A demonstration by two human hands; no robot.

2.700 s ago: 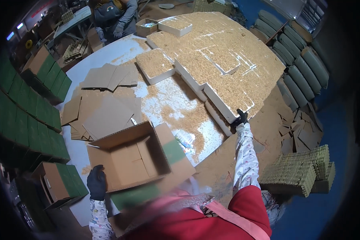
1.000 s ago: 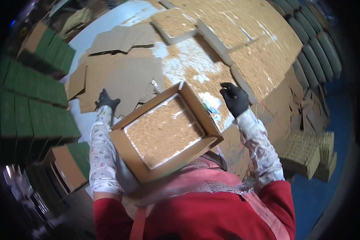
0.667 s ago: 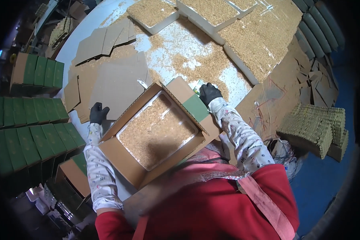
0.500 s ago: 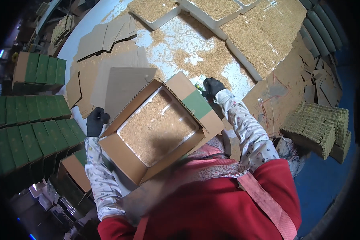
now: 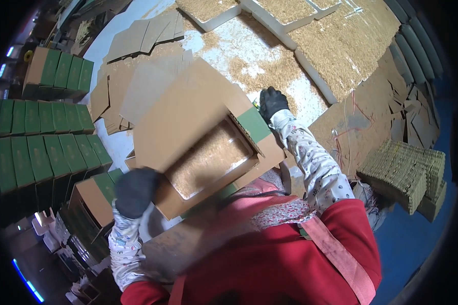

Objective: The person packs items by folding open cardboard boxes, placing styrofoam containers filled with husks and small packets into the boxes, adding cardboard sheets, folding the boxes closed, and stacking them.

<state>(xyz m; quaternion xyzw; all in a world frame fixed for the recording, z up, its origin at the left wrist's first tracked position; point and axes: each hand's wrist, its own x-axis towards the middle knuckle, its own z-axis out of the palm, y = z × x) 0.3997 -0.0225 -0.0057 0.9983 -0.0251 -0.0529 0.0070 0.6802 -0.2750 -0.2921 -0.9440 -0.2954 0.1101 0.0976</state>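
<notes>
A brown cardboard box (image 5: 201, 201) with a green band stands open in front of me. A white-rimmed tray filled with loose tan shreds (image 5: 208, 157) lies inside it. One broad flap (image 5: 180, 114) leans over the far left part of the opening, its edge blurred. My left hand (image 5: 136, 193), black-gloved and smeared by motion, is at the box's near left corner; its fingers cannot be made out. Beyond the box's far right side, my black-gloved right hand (image 5: 273, 100) is closed, with a small green-and-white thing (image 5: 256, 103) showing beside its fingers, mostly hidden.
Flat cardboard sheets (image 5: 147, 38) lie at the far left of the white, shred-strewn table. White shred-filled trays (image 5: 224, 20) stand at the back. Rows of green boxes (image 5: 40, 157) are stacked at left. Ridged pale-green pieces (image 5: 399, 170) are piled at right.
My left hand has moved toward me and right, to the box's near left corner. The broad flap has swung in over part of the opening. My right hand stays beside the box.
</notes>
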